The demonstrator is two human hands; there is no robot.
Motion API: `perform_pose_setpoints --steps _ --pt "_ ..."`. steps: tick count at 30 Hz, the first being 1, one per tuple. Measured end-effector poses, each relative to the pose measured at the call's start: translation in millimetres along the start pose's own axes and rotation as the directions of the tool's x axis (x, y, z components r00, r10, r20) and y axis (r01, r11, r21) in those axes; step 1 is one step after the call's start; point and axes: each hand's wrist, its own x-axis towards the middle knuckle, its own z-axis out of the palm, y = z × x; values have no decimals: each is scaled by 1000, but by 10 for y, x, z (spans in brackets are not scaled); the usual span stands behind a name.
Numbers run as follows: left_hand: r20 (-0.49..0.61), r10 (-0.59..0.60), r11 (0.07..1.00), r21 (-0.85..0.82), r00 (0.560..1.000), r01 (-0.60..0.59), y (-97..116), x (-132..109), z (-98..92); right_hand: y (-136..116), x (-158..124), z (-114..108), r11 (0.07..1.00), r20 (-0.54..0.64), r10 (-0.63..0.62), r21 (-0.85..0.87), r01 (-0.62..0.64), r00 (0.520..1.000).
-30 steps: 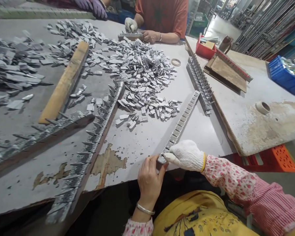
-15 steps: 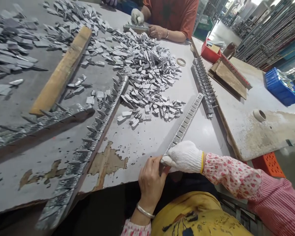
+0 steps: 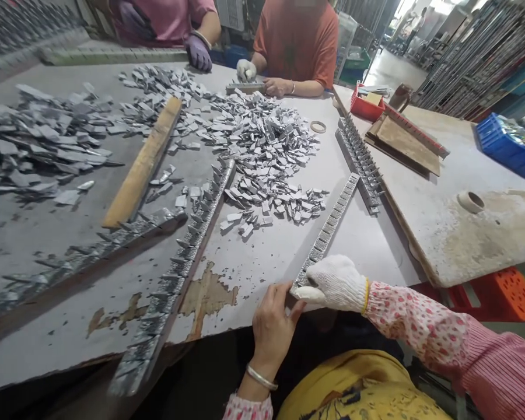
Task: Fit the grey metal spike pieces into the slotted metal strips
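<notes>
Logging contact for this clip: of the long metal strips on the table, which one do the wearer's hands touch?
The flat slotted strip running diagonally from the near edge. The gloved right hand and bare left hand meet at its near end; the spiked strips lie untouched.

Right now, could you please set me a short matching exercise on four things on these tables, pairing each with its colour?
Things:
1. glove on the right hand
2. crate at the far right
3. tray near the co-worker in orange
4. long wooden bar

Colours:
A. blue
B. tan
C. white
D. red

Pairs: 1-C, 2-A, 3-D, 4-B
</notes>
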Motion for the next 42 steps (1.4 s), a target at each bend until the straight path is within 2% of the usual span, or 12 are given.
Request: perform_pose_setpoints --steps 3,6,12,15,20,23,25,28,30,35,39,42 --pt "49 -38 996 -73 998 42 -58 254 -301 92 22 -57 993 -23 -23 117 26 999" --pt "-151 -97 980 157 984 121 -176 699 -549 197 28 11 972 -62 -2 235 17 998" --pt "-283 -166 922 295 945 250 -435 1304 -617 347 -75 159 909 -89 44 416 -3 995" --pt "-273 -191 949 194 943 249 -336 1229 -610 394 -54 100 745 -50 114 665 -52 992" --pt "-70 -121 992 -37 990 119 182 799 -652 348 143 -131 353 6 211 932 -82 977" --pt "61 -14 970 -243 998 29 427 537 -666 255 143 -192 173 88 -9 981 -85 996" --pt "131 73 905 -426 989 -10 507 411 -639 195 60 -164 37 179 -211 984 -175 961" --pt "157 134 795 -607 978 -11 562 318 -563 160 -100 -63 -115 240 -285 952 -282 928" --pt "176 111 839 -544 978 3 600 307 -525 185 -181 1 -118 224 -196 961 -250 955" --pt "302 101 948 -319 948 1 696 262 -496 261 -307 74 79 82 -82 994 -76 993" --pt "366 161 903 -430 917 14 667 118 -408 207 -397 137 28 247 -202 969 -247 948" --pt "313 139 910 -414 940 4 595 20 -308 200 -386 179 54 330 -241 944 -327 913"
